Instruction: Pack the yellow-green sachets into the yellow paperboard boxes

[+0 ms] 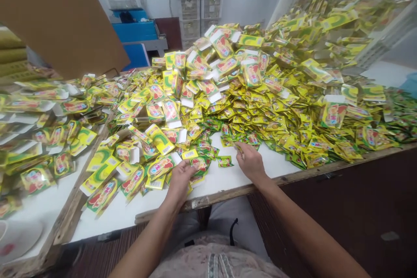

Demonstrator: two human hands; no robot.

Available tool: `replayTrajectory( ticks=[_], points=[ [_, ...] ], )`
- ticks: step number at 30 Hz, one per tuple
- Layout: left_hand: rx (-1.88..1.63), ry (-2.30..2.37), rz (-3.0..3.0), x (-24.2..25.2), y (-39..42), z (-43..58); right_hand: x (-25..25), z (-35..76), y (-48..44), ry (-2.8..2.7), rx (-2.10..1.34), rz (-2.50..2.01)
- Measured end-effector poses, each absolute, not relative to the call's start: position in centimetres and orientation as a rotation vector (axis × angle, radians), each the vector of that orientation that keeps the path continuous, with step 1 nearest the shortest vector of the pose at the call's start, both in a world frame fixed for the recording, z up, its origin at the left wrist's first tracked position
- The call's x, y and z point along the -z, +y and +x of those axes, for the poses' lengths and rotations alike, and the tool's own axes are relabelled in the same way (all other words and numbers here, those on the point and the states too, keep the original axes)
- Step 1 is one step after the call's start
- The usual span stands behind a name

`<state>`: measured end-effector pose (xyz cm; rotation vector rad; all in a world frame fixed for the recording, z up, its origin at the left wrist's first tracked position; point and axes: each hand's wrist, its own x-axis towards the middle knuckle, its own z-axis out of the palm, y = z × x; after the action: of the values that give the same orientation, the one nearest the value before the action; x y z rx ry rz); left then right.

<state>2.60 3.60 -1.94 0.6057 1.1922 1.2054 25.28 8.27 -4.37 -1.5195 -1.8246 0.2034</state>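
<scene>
My left hand (180, 179) is closed at the table's front, its thumb and fingers pinched on a green and yellow packet (200, 165) with a red print. Whether that packet is a sachet or a small carton I cannot tell. To its right my right hand (251, 161) has its fingers curled, with the fingertips at a small yellow-green sachet (229, 142) by the pile's edge. A single green sachet (224, 161) lies flat on the white tabletop between both hands. Printed yellow cartons (162, 167) with white flaps lie left of my left hand.
A large heap of yellow sachets (270, 108) mixed with cartons spreads across the table. At the right, a white crate (381, 47) tips over the heap. More cartons (39, 180) cover the left table, behind a wooden edge strip (80, 184). A brown board (61, 17) leans at the back left.
</scene>
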Motion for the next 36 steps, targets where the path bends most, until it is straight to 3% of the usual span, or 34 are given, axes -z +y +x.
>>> replayTrajectory(
  ticks=[6, 9, 17, 23, 28, 33, 36],
  points=[
    [-1.262, 1.248, 0.626, 2.1, 3.7, 3.5, 1.7, 21.5, 5.6, -1.051, -1.316, -1.199],
    [-1.227, 1.213, 0.68, 2.0, 3.2, 3.6, 1.6, 19.3, 4.6, -0.966, -1.531, -1.138],
    [-1.256, 1.201, 0.791, 2.8, 2.9, 3.1, 1.8, 18.2, 3.6, -1.131, -1.544, -1.188],
    [-1.188, 1.154, 0.644, 2.4, 2.1, 3.7, 2.3, 18.0, 3.1, -1.59, -1.031, -1.324],
    [-1.066, 1.244, 0.763, 2.3, 1.8, 3.4, 2.4, 18.4, 2.8, -1.578, -1.271, -1.255],
    [-0.87, 1.656, 1.578, 0.1, 3.5, 0.1, 1.8, 20.2, 4.2, -1.283, -1.192, -1.393],
    [-0.467, 1.589, 2.285, -1.2, 4.8, -1.6, 1.8, 21.1, 5.0, -1.185, -1.202, -1.444]
  ],
)
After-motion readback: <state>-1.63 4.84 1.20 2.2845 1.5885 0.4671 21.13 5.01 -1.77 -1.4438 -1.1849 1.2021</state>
